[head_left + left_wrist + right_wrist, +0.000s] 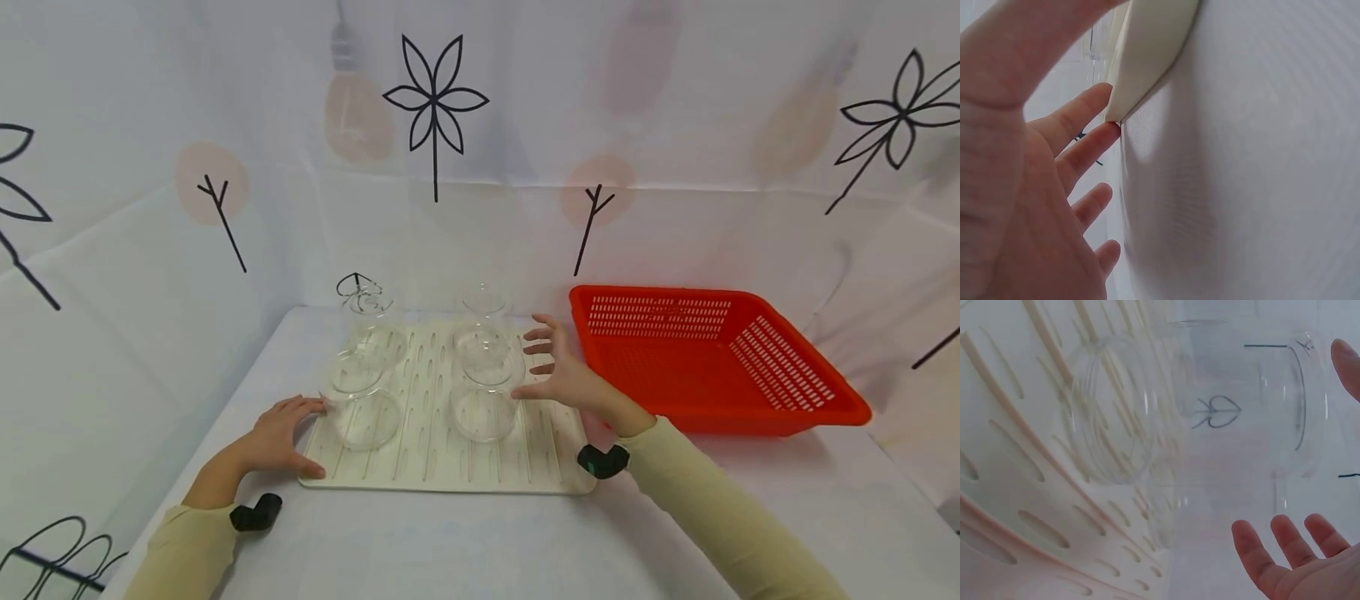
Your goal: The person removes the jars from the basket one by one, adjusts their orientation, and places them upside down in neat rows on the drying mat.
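Several clear cups stand in two columns on a cream ridged draining tray point(427, 450). Nearest the front are a left cup point(366, 421) and a right cup point(483, 417). At the tray's left edge is my left hand point(277, 437), thumb and fingers spread. In the left wrist view, its fingertips meet the tray's raised corner point(1154, 44). My right hand point(562, 375) is spread beside the right column, thumb close to the front right cup. The right wrist view has a see-through cup point(1229, 450) between thumb and fingers, with no clear grip; contact is hard to tell.
A red plastic basket point(675, 367) with slotted walls stands right of the tray, just behind my right forearm. White cloth covers the table point(450, 542). A printed white curtain point(495, 233) hangs behind the tray and along the sides.
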{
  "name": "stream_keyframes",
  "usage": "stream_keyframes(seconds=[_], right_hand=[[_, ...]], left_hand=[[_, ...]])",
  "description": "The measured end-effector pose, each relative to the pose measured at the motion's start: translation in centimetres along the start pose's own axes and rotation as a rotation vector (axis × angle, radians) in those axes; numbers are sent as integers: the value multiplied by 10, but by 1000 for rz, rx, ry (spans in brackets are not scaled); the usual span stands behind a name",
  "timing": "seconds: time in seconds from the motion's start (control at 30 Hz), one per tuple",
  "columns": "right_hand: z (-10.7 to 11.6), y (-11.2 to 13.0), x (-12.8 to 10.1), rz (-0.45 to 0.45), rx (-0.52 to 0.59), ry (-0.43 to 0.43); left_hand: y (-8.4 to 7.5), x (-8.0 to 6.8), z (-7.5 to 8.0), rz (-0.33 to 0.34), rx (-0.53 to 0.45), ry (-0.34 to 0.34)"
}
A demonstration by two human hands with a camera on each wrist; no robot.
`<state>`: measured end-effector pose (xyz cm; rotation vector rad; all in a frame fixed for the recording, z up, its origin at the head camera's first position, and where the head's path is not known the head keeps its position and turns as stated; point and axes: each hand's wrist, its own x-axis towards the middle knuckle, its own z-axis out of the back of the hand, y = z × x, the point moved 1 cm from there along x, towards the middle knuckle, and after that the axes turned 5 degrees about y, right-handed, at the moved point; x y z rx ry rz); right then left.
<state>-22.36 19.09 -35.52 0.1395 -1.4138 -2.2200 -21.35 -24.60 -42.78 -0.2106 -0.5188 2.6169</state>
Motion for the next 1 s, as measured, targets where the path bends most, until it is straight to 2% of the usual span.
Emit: stream_keyframes(seconds=[0.13,0.33,0.57,0.73,0.87,1.0], right_hand=[[10,8,1,23,-29,-16],[30,18,3,54,10,-58],[54,24,0,12,-66,-122],[70,27,-6,-26,-84,-160],[81,28,-16,-77,-108,-189],[93,31,-27,-112,-130,-217]], left_hand=[[-1,-2,1,4,4,7],[1,-5,1,19,-3,10],[5,-8,-2,30,-7,10],[4,-10,1,33,0,38],[0,-11,8,15,58,45],[-6,-9,22,33,82,0]])
